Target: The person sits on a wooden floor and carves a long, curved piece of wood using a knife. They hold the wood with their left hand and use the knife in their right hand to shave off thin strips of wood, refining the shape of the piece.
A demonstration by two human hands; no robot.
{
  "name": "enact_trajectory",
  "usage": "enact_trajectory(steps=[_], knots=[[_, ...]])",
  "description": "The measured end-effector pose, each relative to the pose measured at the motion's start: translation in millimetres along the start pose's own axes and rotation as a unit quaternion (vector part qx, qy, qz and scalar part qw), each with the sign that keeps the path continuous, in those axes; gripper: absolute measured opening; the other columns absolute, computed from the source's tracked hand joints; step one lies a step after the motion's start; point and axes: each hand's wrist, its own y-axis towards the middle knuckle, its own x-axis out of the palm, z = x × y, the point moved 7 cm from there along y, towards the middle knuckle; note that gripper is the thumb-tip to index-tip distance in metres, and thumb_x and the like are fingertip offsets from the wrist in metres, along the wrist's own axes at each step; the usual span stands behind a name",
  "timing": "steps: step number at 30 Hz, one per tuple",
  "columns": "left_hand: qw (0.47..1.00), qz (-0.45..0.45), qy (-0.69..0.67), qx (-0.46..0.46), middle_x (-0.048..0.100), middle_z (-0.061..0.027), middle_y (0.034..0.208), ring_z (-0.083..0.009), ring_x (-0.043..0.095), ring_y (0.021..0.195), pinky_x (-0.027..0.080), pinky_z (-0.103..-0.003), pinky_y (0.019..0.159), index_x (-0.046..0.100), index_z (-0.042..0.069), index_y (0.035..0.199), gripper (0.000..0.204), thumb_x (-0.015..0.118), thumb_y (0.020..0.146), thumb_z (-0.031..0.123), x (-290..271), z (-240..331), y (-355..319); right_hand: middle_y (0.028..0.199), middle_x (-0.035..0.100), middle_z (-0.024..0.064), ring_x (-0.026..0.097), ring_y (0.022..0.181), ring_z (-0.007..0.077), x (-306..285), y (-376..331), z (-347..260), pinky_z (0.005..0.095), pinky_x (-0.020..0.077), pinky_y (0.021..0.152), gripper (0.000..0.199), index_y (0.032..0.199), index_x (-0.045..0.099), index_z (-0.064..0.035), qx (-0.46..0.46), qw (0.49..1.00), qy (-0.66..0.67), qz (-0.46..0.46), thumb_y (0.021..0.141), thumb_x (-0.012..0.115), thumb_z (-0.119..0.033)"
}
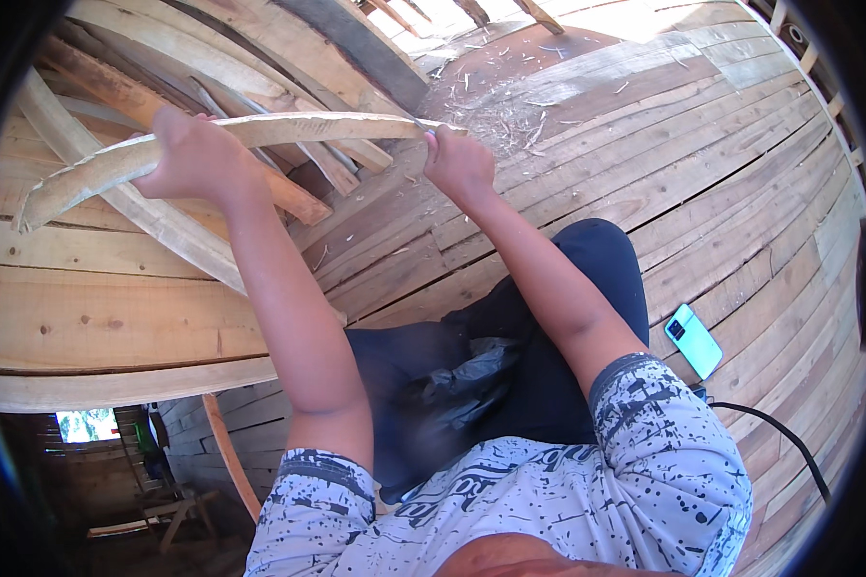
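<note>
A long, curved wooden strip [303,127] arcs across the upper left of the head view, its pale edge turned up. My left hand [197,159] is wrapped round it, toward its left part. At the strip's right end my right hand [462,168] is closed, knuckles up. A small dark tip shows by its thumb, against the wood; what the fingers hold is hidden. Beneath the held strip runs another curved timber [154,212], slanting across the planks on the left.
Loose boards [250,58] are stacked at the upper left. Wood shavings [520,115] litter the plank floor [722,192]. A light-blue phone [695,342] and a black cable [784,433] lie to my right. My bent knee [601,255] rises below my right forearm. At lower left the planking drops away.
</note>
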Motion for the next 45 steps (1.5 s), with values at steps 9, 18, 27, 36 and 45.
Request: enact_trajectory(steps=[9,18,27,36,45], knots=[[1.0,0.001,-0.01,-0.019,0.051,-0.0095,0.082,-0.0165,0.049,0.061,0.044,-0.031,0.054,0.044,-0.009,0.112,0.034,0.056,0.08,-0.004,-7,3,-1,0.074,0.067,0.0209,0.068,0.075,0.0403,-8,-10,-13,0.0499,0.0521,0.068,0.038,0.102,0.062,-0.0014,0.002,0.998,0.063,-0.031,0.098,0.052,-0.038],[0.999,0.043,0.011,-0.018,0.054,-0.0089,0.088,-0.0166,0.051,0.069,0.043,-0.032,0.058,0.049,-0.006,0.11,0.036,0.063,0.077,-0.003,-25,61,22,0.077,0.068,0.016,0.071,0.079,0.0329,-10,-41,-34,0.041,0.0543,0.073,0.066,0.116,0.064,-0.004,-0.103,0.971,0.214,-0.009,0.075,0.079,-0.053],[0.941,-0.277,-0.193,0.036,0.049,-0.0099,0.12,-0.0218,0.05,0.112,0.045,-0.036,0.096,0.037,0.003,0.132,0.067,0.076,0.079,0.006,-11,48,24,0.076,0.068,0.0171,0.067,0.067,0.0321,9,-33,-32,0.0399,0.0513,0.064,0.052,0.114,0.07,-0.0054,-0.061,0.968,0.245,-0.008,0.079,0.08,-0.042],[0.948,-0.291,-0.098,-0.079,0.056,-0.0164,0.12,-0.0218,0.058,0.109,0.045,-0.037,0.101,0.039,0.002,0.132,0.061,0.075,0.082,0.001,-21,-71,-53,0.07,0.066,0.0151,0.066,0.065,0.0293,3,-14,-37,0.0397,0.0502,0.063,0.051,0.111,0.07,-0.0034,-0.085,0.972,0.21,-0.062,0.08,0.078,-0.043],[0.993,-0.078,-0.092,0.02,0.047,-0.005,0.069,-0.0153,0.054,0.05,0.047,-0.028,0.042,0.041,0.002,0.101,0.043,0.076,0.081,0.018,-72,-74,-46,0.073,0.062,0.0238,0.063,0.074,0.0402,-13,-10,-38,0.0466,0.0478,0.07,0.039,0.089,0.065,0.0042,-0.056,0.962,0.148,-0.222,0.096,0.059,-0.034]])
